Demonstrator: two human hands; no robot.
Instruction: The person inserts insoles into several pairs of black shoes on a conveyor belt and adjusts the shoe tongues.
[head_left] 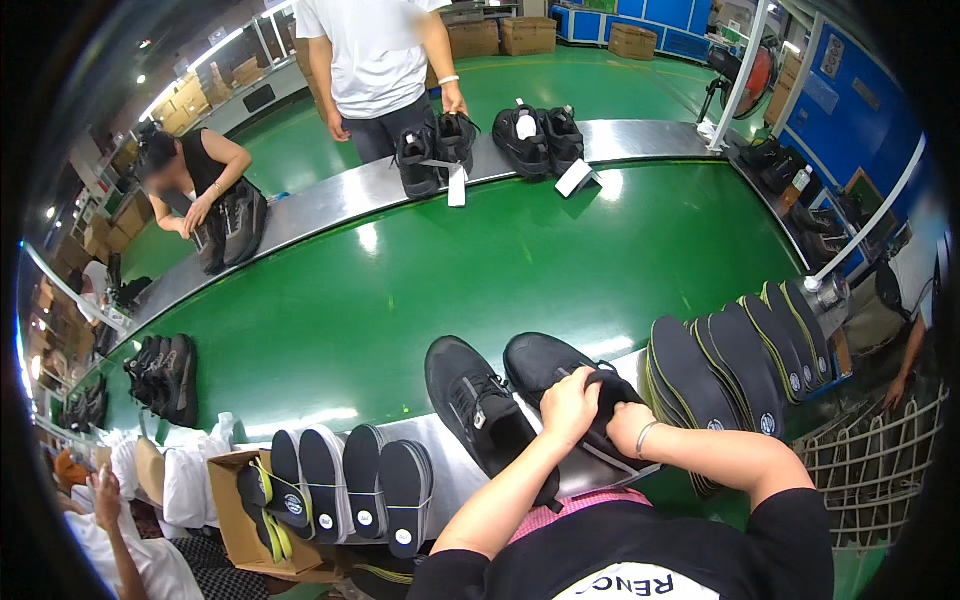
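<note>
A black shoe (pixel 538 364) rests on the metal ledge at the near edge of the green belt, its toe pointing away from me. My left hand (pixel 571 408) grips the shoe's collar near the tongue. At the other side of the opening, my right hand (pixel 630 428) is closed on the collar, with its fingertips partly hidden inside. Just left of it lies the matching black shoe (pixel 462 380), untouched, with its laces and dark opening facing up. Whether an insole sits inside the held shoe cannot be seen.
Stacked dark insoles (pixel 690 375) fan out at my right; more insoles (pixel 325 485) and a cardboard box (pixel 228 510) lie left. Across the green belt (pixel 480 260), two people handle black shoes (pixel 240 225) on the far metal ledge (pixel 345 205). Other shoes (pixel 165 378) ride the belt at left.
</note>
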